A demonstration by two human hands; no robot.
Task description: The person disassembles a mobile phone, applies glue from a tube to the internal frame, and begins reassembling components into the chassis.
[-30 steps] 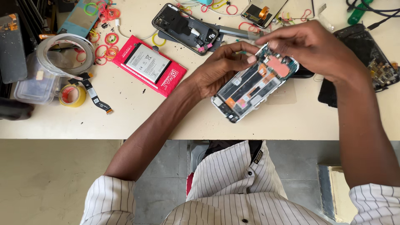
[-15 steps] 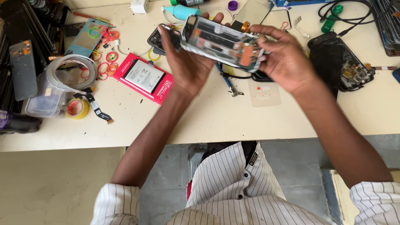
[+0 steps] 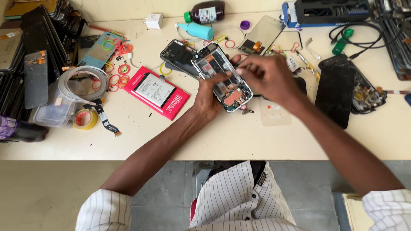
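Opened phone (image 3: 221, 77) held just above the worktop (image 3: 239, 137), insides facing up, tilted a little toward the head camera so the boards and connectors show plainly. Left hand (image 3: 209, 96) under and around the lower left edge of it, grip closed on the frame, thumb lying across the face to steady it. Right hand (image 3: 267, 77) over the right side, fingers (image 3: 242, 68) pinched together at the upper right edge; grip looks closed on something very small, or on a part of the phone itself, but too fine to tell which. Probably held up rather than laid flat so that both hands can turn it and work at the edge together.

Spare parts kept within easy reach all round. Just behind the phone, a second dark phone shell (image 3: 177, 55), touching or nearly so. To the left, a red packet with a flat battery (image 3: 156, 92) on it, near a scatter of small coloured rings (image 3: 120, 72). Further left, a roll of yellow tape (image 3: 84, 119), a clear plastic tub (image 3: 55, 111) and a row of dark screens (image 3: 36, 47) standing on edge. To the right, well apart from the hands, a black cracked screen (image 3: 336, 87) lying flat. At the far edge, a teal bottle (image 3: 197, 31) on its side and a white charger plug (image 3: 153, 20).
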